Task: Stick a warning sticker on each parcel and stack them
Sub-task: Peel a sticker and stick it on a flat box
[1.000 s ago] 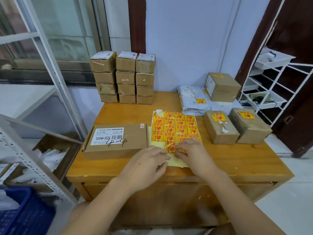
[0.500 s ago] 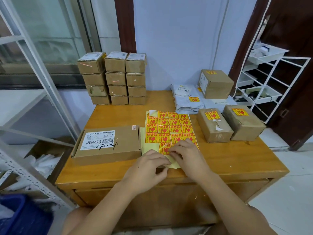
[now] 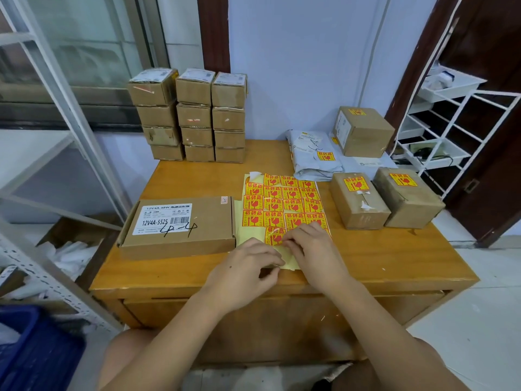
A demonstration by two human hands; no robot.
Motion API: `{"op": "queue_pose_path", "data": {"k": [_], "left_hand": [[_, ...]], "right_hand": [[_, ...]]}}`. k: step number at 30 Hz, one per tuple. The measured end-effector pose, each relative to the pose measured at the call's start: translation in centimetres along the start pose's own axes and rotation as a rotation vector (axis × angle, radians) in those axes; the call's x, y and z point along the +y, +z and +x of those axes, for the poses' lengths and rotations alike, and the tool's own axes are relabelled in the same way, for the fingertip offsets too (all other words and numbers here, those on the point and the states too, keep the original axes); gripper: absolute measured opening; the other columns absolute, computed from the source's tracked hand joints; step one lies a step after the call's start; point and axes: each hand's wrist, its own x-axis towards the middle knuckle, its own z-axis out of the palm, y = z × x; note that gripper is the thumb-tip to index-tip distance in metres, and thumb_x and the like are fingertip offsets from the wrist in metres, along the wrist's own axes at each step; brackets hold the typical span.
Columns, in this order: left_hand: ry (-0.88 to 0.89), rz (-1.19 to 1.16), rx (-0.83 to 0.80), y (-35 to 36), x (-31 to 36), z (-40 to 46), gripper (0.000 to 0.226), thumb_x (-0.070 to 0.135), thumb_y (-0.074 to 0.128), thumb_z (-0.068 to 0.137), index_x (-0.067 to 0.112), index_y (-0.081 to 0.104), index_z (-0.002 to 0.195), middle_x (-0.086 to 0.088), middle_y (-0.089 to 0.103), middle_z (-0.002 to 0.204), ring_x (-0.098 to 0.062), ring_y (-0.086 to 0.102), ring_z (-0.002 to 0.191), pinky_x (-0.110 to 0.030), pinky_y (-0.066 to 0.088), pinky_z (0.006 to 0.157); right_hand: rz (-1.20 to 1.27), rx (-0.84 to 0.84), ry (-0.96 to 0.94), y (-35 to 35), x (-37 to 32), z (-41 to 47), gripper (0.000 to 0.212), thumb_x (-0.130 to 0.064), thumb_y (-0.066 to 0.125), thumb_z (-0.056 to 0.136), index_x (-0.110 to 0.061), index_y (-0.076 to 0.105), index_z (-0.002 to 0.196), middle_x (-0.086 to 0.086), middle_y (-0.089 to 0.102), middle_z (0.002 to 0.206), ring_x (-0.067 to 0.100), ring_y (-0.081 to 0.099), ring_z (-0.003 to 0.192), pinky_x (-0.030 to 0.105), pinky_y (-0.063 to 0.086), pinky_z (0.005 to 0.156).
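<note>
A sheet of red-and-yellow warning stickers [image 3: 283, 203] lies mid-table on yellow backing paper. My right hand [image 3: 313, 249] picks at the edge of a sticker [image 3: 273, 236] in the sheet's bottom row. My left hand [image 3: 248, 270] pinches the near edge of the backing paper [image 3: 287, 262], fingers curled. A flat brown parcel [image 3: 180, 225] with a white label and no warning sticker lies left of the sheet. Two brown parcels [image 3: 359, 200] [image 3: 408, 197] with stickers on top sit at the right. Behind them are a stickered box [image 3: 363, 131] and a grey mailer bag [image 3: 314, 156].
Three columns of small brown boxes [image 3: 194, 117] stand at the table's back left against the wall. A white wire rack [image 3: 451, 131] is at the right, a metal shelf frame [image 3: 56, 193] and a blue crate [image 3: 31, 351] at the left. The wooden table's front edge [image 3: 394, 280] is near me.
The camera view shifted slightly. Both hands stay at the sheet's near edge; the right hand's fingers keep working at the bottom-row sticker, whose edge looks slightly lifted.
</note>
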Motion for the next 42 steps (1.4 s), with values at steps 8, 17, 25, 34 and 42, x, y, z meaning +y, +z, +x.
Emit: {"op": "queue_pose_path", "data": {"k": [8,17,25,34,42], "left_hand": [[0.068,0.135,-0.002,0.2,0.2,-0.2,0.031,0.029,0.054,0.099,0.024,0.073,0.123,0.014,0.068,0.124,-0.007,0.052,0.116,-0.02,0.041,0.102],[0.055,0.149,-0.013,0.3,0.1,-0.3,0.031,0.031,0.053,0.1,0.027,0.075,0.122,0.016,0.069,0.123,-0.005,0.05,0.116,-0.022,0.045,0.1],[0.028,0.139,-0.037,0.3,0.1,-0.3,0.034,0.033,0.049,0.101,0.027,0.073,0.125,0.017,0.068,0.125,-0.004,0.049,0.117,-0.023,0.046,0.101],[0.031,0.141,-0.029,0.4,0.1,-0.3,0.032,0.032,0.052,0.101,0.028,0.073,0.125,0.018,0.068,0.126,-0.003,0.048,0.118,-0.023,0.045,0.101],[0.039,0.144,-0.018,0.6,-0.2,-0.3,0.03,0.031,0.054,0.101,0.027,0.075,0.123,0.018,0.068,0.125,-0.005,0.05,0.117,-0.024,0.047,0.101]], "right_hand": [[-0.119,-0.066,-0.076,-0.3,0.1,0.9,0.012,-0.02,0.066,0.096,-0.022,0.074,0.105,-0.002,0.063,0.095,0.024,0.054,0.087,0.046,0.051,0.076],[-0.176,-0.137,-0.263,-1.0,0.6,2.4,0.01,-0.02,0.079,0.085,-0.022,0.078,0.095,-0.003,0.066,0.095,0.024,0.058,0.092,0.041,0.052,0.073],[-0.139,-0.18,-0.204,-0.9,0.5,2.4,0.011,-0.025,0.068,0.096,-0.023,0.078,0.1,-0.007,0.072,0.097,0.02,0.057,0.095,0.042,0.05,0.081],[-0.085,-0.206,-0.136,-1.0,0.5,2.5,0.018,-0.029,0.06,0.1,-0.022,0.077,0.098,-0.01,0.073,0.094,0.016,0.054,0.095,0.041,0.049,0.085],[-0.036,-0.182,-0.093,-1.1,0.4,2.5,0.017,-0.026,0.061,0.1,-0.019,0.076,0.097,-0.008,0.073,0.091,0.015,0.053,0.092,0.034,0.048,0.084]]}}
